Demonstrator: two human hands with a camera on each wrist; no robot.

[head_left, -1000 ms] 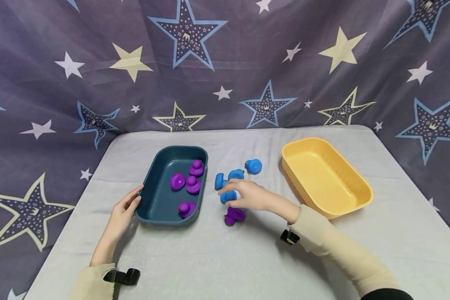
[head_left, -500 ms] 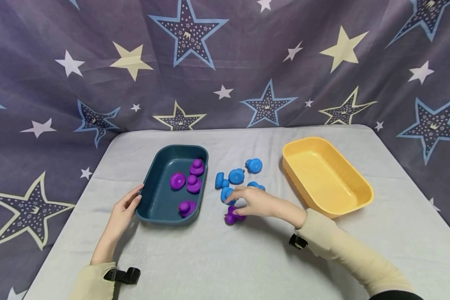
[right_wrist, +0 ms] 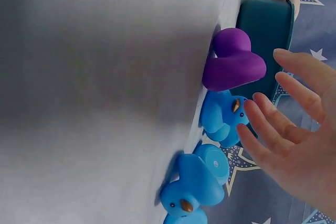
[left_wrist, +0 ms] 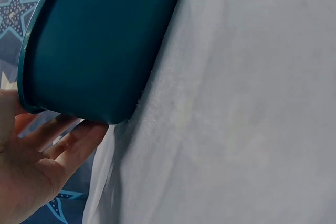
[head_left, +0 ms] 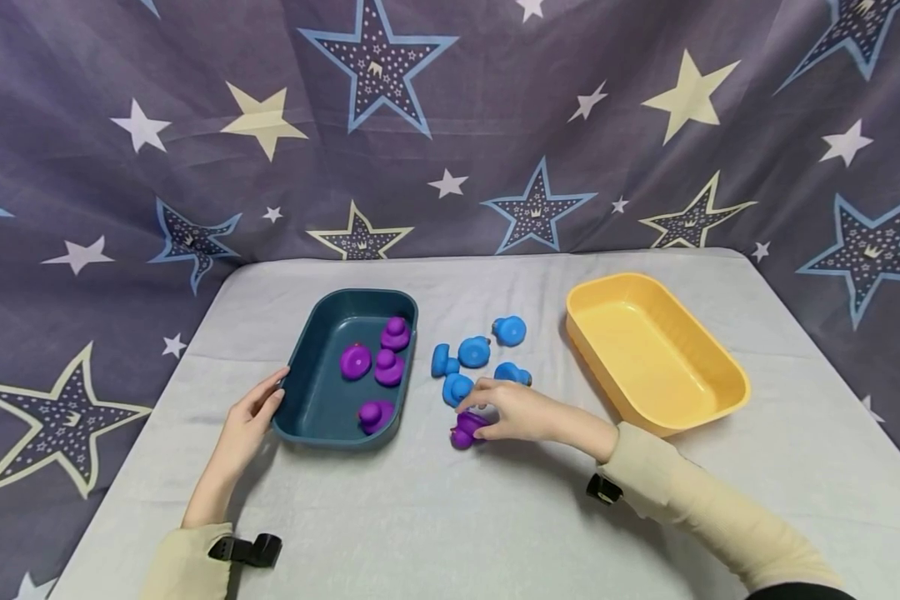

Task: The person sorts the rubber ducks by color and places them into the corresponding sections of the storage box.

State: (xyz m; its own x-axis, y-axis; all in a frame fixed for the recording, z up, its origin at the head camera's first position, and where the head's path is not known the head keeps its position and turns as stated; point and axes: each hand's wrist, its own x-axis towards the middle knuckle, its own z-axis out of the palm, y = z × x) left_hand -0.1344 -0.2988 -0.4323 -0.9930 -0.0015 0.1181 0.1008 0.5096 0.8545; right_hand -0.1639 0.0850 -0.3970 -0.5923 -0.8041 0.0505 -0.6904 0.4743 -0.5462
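My left hand (head_left: pixel 243 429) touches the outer wall of a dark teal tray (head_left: pixel 307 417) at its near left side, its fingers extended in the left wrist view. Inside the tray lie several purple rubber ducks (head_left: pixel 387 367). My right hand (head_left: pixel 513 411) is over a purple rubber duck (head_left: pixel 467 432) lying tipped on the table, thumb and fingers parted around it. The right wrist view shows the fingertips spread beside that duck (right_wrist: pixel 233 66), with a gap between. Several blue rubber ducks (head_left: pixel 474 352) lie just beyond the right hand, some tipped over.
A yellow tray (head_left: pixel 656 358) with nothing in it stands at the right. A pale cloth (head_left: pixel 390 525) covers the table, and a star-patterned curtain (head_left: pixel 465 108) hangs behind it. A dark band with a device (head_left: pixel 247 550) is on the left wrist.
My right hand has moved from above a blue duck toward the near side, to the purple duck on the table. The left hand and both trays keep their places.
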